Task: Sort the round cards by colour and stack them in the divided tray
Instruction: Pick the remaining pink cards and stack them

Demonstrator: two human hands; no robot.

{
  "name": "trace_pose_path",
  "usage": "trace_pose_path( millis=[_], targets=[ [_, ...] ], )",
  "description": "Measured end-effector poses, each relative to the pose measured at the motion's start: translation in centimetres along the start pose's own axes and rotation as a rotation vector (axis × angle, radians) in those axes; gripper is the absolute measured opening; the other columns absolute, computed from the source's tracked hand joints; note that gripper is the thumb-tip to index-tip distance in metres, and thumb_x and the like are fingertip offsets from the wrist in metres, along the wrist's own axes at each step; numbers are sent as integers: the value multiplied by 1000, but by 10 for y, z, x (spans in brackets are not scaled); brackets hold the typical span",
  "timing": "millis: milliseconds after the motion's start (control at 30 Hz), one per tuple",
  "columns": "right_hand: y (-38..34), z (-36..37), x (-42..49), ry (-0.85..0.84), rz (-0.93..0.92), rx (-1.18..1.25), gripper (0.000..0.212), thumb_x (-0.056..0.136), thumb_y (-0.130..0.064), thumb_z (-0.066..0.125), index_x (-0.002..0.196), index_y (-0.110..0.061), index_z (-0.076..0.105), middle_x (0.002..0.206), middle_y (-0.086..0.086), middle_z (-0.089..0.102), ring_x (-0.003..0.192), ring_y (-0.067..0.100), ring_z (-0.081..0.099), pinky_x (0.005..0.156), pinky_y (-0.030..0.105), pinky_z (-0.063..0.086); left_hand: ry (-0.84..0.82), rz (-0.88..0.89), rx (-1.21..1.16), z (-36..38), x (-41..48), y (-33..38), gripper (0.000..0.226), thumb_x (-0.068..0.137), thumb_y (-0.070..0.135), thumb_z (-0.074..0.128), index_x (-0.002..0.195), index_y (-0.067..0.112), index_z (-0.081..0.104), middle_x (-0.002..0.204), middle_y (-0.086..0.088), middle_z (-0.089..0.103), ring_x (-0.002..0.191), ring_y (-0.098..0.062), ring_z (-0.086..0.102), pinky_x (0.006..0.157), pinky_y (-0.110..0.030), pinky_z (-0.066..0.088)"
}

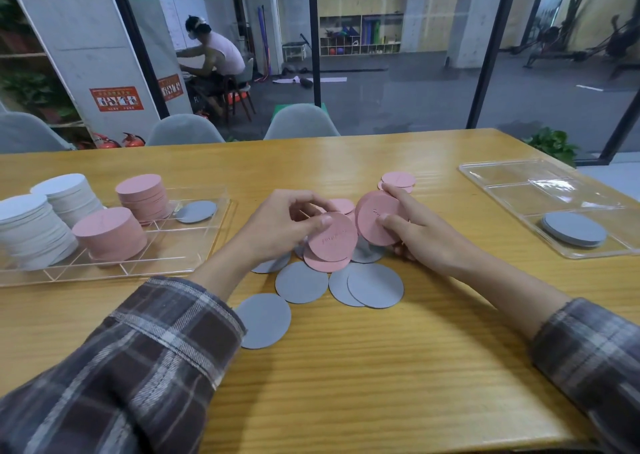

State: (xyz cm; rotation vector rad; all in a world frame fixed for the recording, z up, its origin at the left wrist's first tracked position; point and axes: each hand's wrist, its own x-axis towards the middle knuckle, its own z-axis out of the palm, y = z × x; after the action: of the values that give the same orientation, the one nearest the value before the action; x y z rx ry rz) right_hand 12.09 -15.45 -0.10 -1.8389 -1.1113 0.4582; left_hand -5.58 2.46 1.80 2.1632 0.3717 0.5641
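Both hands pinching pink cards over the loose pile, mid-table.
L hand grips pink card; R hand holds pink stack. Grey cards nearest; divided tray w/ pink and white stacks far L, 2nd tray far R.
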Motion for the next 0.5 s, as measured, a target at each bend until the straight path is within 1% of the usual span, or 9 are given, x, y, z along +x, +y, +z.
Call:
trace_pose_path(
  millis=[67, 167, 200, 267, 333, 367, 433, 500],
  targets=[
    [0, 0, 0, 5, -15, -14, 55, 104, -27, 48, 154, -41, 31, 76, -1, 60, 62, 12, 55, 66, 27, 44, 8, 64, 23, 0, -1, 3, 15, 98, 11, 71, 104, 21, 80, 93, -9, 73, 76, -5, 60, 64, -16, 47],
    [-2, 1, -2, -8, -66, -68, 55, 104, -27, 49, 155, -40, 30, 84, -11, 61, 66, 4, 56, 73, 27, 42, 52, 113, 12, 9, -1, 7, 19, 97, 10, 72, 102, 26, 80, 95, -10, 67, 74, -8, 59, 54, -25, 52],
    [-2, 1, -2, -17, -79, -79, 56, 104, -27, 49, 155, -41, 29, 89, -14, 61, 69, 2, 57, 76, 27, 42, 68, 123, 16, 12, -1, 8, 21, 95, 10, 73, 104, 28, 80, 95, -7, 67, 76, -11, 61, 55, -26, 53],
    [-4, 1, -3, -36, -89, -93, 58, 105, -27, 49, 157, -41, 28, 100, -18, 59, 75, -1, 56, 80, 26, 43, 69, 136, 68, 16, -1, 8, 30, 89, 10, 78, 111, 31, 77, 95, 0, 69, 83, -16, 65, 64, -28, 56],
    [-6, 1, -4, -49, -90, -82, 58, 106, -24, 47, 158, -39, 27, 106, -12, 61, 73, -1, 56, 79, 25, 45, 58, 129, 86, 19, -2, 8, 39, 85, 12, 82, 117, 32, 71, 93, 3, 71, 87, -17, 69, 71, -31, 58],
    [-7, 2, -5, -54, -89, -67, 58, 106, -22, 45, 158, -38, 27, 103, -7, 62, 69, 2, 56, 76, 25, 46, 66, 115, 53, 20, -2, 9, 41, 83, 11, 83, 117, 28, 67, 91, 2, 72, 87, -18, 70, 73, -33, 59],
    [-9, 3, -7, -59, -83, -39, 56, 106, -19, 41, 158, -38, 29, 96, 1, 62, 67, 6, 54, 74, 26, 48, 106, 81, -25, 23, -2, 9, 40, 80, 10, 87, 110, 20, 63, 87, -1, 74, 83, -23, 70, 75, -35, 60],
    [-10, 2, -8, -62, -74, -10, 56, 106, -19, 38, 158, -39, 29, 95, 0, 61, 70, 9, 55, 75, 25, 48, 157, 89, -30, 26, -2, 10, 35, 77, 10, 90, 101, 17, 66, 84, 0, 73, 79, -24, 70, 75, -35, 60]
  ],
)
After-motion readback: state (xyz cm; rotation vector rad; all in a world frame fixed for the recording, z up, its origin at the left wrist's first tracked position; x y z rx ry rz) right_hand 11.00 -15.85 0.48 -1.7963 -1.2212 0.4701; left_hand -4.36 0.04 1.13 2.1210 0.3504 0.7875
